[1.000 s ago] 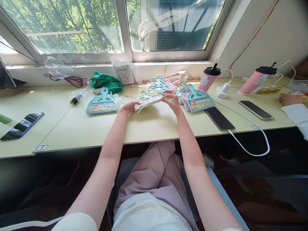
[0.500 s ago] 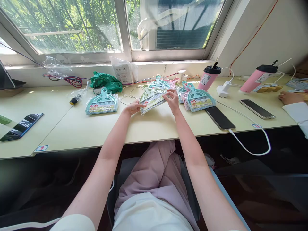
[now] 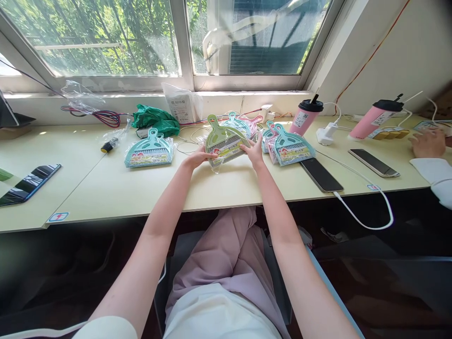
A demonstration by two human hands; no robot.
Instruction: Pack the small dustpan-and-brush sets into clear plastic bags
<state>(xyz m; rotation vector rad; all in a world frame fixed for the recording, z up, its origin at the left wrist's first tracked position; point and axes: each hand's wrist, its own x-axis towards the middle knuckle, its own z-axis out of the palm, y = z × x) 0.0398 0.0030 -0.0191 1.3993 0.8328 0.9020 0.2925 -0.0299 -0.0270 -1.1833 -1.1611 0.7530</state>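
Pale desk (image 3: 219,194) beneath a sunlit window (image 3: 106,42); a wrapped green dustpan set (image 3: 216,137) is held tilted over it. The left hand (image 3: 197,157) grasps the set's lower left corner, the right hand (image 3: 254,153) its right side. Slick, loose wrapping (image 3: 216,167) could let the set slide if either grip slackened; a rightward swing might shove the neighbouring stack (image 3: 291,147) against the cabled phone (image 3: 322,175). Whether the set's lower edge touches the desk is hard to tell. Left of the set lies a blue dustpan set (image 3: 149,154); behind and left, a crumpled green bag (image 3: 155,121); behind and right, a pink cup (image 3: 301,120).
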